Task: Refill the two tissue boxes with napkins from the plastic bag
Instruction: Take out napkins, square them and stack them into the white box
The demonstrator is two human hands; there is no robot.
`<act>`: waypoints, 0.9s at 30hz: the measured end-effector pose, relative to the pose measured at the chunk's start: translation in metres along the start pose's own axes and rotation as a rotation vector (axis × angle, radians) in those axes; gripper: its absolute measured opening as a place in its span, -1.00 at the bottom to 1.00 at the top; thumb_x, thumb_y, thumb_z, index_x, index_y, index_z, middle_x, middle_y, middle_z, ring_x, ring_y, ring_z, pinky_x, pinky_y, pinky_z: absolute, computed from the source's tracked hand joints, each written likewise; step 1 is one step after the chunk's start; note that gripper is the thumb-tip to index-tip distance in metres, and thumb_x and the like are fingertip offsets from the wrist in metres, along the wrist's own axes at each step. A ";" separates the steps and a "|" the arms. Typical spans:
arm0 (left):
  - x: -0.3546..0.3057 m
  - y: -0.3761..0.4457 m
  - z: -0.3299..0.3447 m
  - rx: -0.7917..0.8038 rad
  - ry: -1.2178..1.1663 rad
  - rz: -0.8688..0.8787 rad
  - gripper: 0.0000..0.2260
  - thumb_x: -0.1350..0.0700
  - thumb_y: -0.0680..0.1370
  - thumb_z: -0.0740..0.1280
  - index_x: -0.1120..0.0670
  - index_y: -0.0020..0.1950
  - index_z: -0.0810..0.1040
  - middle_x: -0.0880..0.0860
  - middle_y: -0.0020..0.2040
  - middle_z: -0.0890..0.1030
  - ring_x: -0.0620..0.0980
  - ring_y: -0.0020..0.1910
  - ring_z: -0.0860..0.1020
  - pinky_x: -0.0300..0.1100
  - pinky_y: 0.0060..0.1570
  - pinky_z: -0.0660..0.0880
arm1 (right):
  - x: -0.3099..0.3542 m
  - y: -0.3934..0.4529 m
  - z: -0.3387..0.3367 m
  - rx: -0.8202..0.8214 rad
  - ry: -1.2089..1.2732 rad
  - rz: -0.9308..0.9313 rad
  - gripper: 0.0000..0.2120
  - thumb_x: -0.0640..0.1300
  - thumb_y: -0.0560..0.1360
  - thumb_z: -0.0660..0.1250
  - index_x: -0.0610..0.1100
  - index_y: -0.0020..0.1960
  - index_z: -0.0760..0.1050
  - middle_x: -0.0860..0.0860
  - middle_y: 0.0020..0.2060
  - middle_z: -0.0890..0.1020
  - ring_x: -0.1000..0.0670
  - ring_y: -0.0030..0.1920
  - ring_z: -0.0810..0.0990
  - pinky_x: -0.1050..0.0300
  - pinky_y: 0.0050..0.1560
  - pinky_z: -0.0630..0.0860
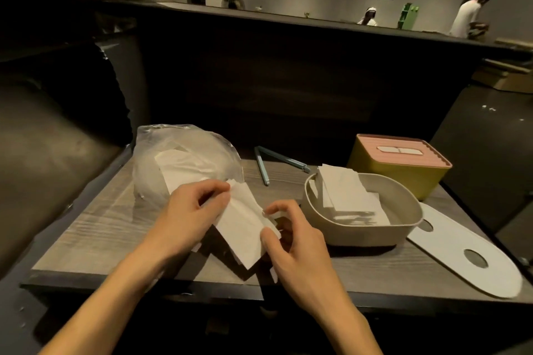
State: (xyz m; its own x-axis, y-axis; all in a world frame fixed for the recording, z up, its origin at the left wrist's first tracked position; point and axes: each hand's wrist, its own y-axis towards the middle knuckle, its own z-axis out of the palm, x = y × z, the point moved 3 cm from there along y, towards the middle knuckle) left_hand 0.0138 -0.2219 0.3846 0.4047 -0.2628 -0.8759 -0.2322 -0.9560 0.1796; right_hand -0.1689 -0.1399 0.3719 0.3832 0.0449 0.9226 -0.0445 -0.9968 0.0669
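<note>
- A stack of napkins (245,228) is held above the table's (95,228) near edge, tilted, between both hands.
- The left hand (187,213) is curled round the stack's upper left corner, thumb and fingertips pinching it.
- The right hand (291,242) is curled on the stack's lower right edge, which is pinched between thumb and forefinger.
- The plastic bag (184,158) is seen at the table's far left corner, just behind the left hand, with more napkins inside.
- The open beige box (363,228) is set right of the hands, toward the right edge; loose napkins (346,196) are piled in it, some leaning over its far rim.
- Its white lid (467,253) is laid flat at the near right corner, just beside the box.
- The yellow box (401,176), closed with a pink lid (403,150), is placed at the far right corner, behind the beige box.
- A blue clip (264,166) is laid open near the far edge, between bag and boxes.
</note>
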 end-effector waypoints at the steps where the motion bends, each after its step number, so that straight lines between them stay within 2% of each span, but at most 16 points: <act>1: -0.009 0.003 -0.001 0.039 0.018 -0.007 -0.82 0.09 0.63 0.35 -0.14 0.19 0.62 -0.22 0.08 0.64 -0.27 0.08 0.58 -0.27 0.15 0.48 | 0.004 -0.003 -0.004 0.011 -0.014 0.004 -0.79 -0.06 0.66 0.30 0.27 0.14 0.41 0.11 0.09 0.61 0.12 -0.05 0.69 0.09 -0.14 0.70; 4: -0.043 0.013 -0.003 0.149 0.060 0.054 -0.80 0.10 0.62 0.36 -0.25 0.07 0.57 -0.22 0.03 0.65 -0.30 0.00 0.60 -0.34 0.04 0.49 | 0.019 -0.011 -0.021 -0.019 -0.063 -0.048 -0.85 -0.01 0.66 0.31 0.26 0.08 0.45 0.19 0.07 0.60 0.18 -0.01 0.64 0.15 -0.10 0.68; 7: -0.077 0.026 0.007 0.237 0.070 0.086 -0.82 0.09 0.64 0.34 -0.24 0.03 0.58 -0.22 0.00 0.64 -0.23 0.00 0.60 -0.34 -0.08 0.47 | 0.035 -0.018 -0.045 -0.081 -0.076 -0.065 -0.79 0.01 0.65 0.30 0.31 0.15 0.38 0.16 0.01 0.62 0.17 -0.08 0.62 0.28 -0.18 0.59; 9: -0.093 0.038 0.018 0.243 0.082 0.107 -0.84 0.08 0.64 0.34 -0.22 0.03 0.59 -0.20 0.04 0.62 -0.22 0.03 0.58 -0.29 -0.04 0.47 | 0.041 -0.018 -0.060 -0.138 -0.075 -0.058 -0.70 0.00 0.65 0.29 0.38 0.19 0.29 0.05 -0.19 0.63 0.10 -0.23 0.60 0.21 -0.29 0.54; 10: -0.102 0.046 0.029 0.248 0.090 0.129 -0.83 0.07 0.63 0.35 -0.24 0.00 0.58 -0.20 0.04 0.61 -0.22 0.04 0.57 -0.28 -0.01 0.48 | 0.042 -0.019 -0.072 -0.181 -0.074 -0.053 -0.66 -0.01 0.66 0.28 0.41 0.19 0.25 0.02 -0.22 0.63 0.05 -0.23 0.60 0.12 -0.27 0.55; 12: -0.111 0.060 0.045 0.247 0.093 0.142 -0.83 0.05 0.62 0.38 -0.27 -0.01 0.59 -0.21 0.06 0.62 -0.23 0.07 0.57 -0.25 0.07 0.50 | 0.041 -0.018 -0.087 -0.237 -0.084 -0.028 -0.64 -0.02 0.67 0.26 0.43 0.19 0.21 0.08 -0.22 0.65 0.06 -0.15 0.62 0.06 -0.23 0.56; 13: -0.119 0.070 0.060 0.259 0.110 0.157 -0.85 0.04 0.62 0.38 -0.25 0.04 0.62 -0.21 0.07 0.62 -0.23 0.09 0.57 -0.23 0.11 0.50 | 0.038 -0.019 -0.101 -0.272 -0.104 -0.020 -0.66 -0.01 0.68 0.26 0.42 0.19 0.22 0.08 -0.22 0.65 0.10 -0.14 0.62 0.09 -0.24 0.56; 16: -0.133 0.090 0.102 0.294 0.175 0.194 -0.79 0.07 0.63 0.37 -0.11 0.24 0.63 -0.22 0.08 0.57 -0.25 0.08 0.53 -0.24 0.13 0.47 | 0.026 -0.016 -0.132 -0.321 -0.195 0.016 -0.79 0.01 0.68 0.26 0.33 0.17 0.34 0.19 -0.01 0.61 0.16 0.01 0.60 0.26 -0.16 0.50; 19: -0.150 0.106 0.145 0.337 0.222 0.224 -0.81 0.09 0.61 0.40 -0.09 0.20 0.66 -0.14 0.13 0.60 -0.22 0.03 0.55 -0.21 0.12 0.55 | 0.007 -0.015 -0.167 -0.360 -0.342 0.067 -0.88 -0.01 0.68 0.28 0.24 0.06 0.49 0.27 0.00 0.60 0.21 0.00 0.58 0.35 -0.21 0.45; 22: -0.158 0.119 0.171 0.353 0.315 0.235 -0.80 0.10 0.59 0.42 -0.02 0.21 0.68 -0.04 0.20 0.64 -0.14 0.07 0.59 -0.17 0.17 0.58 | -0.001 -0.011 -0.184 -0.383 -0.462 0.104 -0.86 -0.03 0.68 0.27 0.22 0.04 0.53 0.22 -0.05 0.62 0.19 -0.05 0.59 0.31 -0.23 0.51; 24: -0.163 0.124 0.185 0.362 0.400 0.236 -0.78 0.12 0.59 0.42 -0.02 0.23 0.67 -0.02 0.20 0.65 -0.06 0.11 0.61 -0.12 0.19 0.59 | -0.006 -0.007 -0.192 -0.378 -0.557 0.126 -0.85 -0.04 0.67 0.27 0.21 0.04 0.53 0.18 -0.12 0.60 0.15 -0.08 0.58 0.18 -0.17 0.60; 27: -0.164 0.123 0.202 0.360 0.527 0.228 -0.76 0.13 0.57 0.43 -0.07 0.22 0.65 -0.05 0.13 0.66 -0.02 0.10 0.62 -0.04 0.17 0.61 | -0.015 -0.002 -0.197 -0.306 -0.682 0.204 -0.87 -0.02 0.66 0.26 0.21 0.04 0.51 0.15 -0.15 0.59 0.01 -0.03 0.57 -0.04 -0.03 0.64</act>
State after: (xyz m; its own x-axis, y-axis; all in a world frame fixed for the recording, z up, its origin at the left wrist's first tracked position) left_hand -0.2598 -0.2696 0.4599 0.6669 -0.5686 -0.4816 -0.6060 -0.7900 0.0934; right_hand -0.3564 -0.1259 0.4328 0.8189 -0.2879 0.4965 -0.3903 -0.9136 0.1139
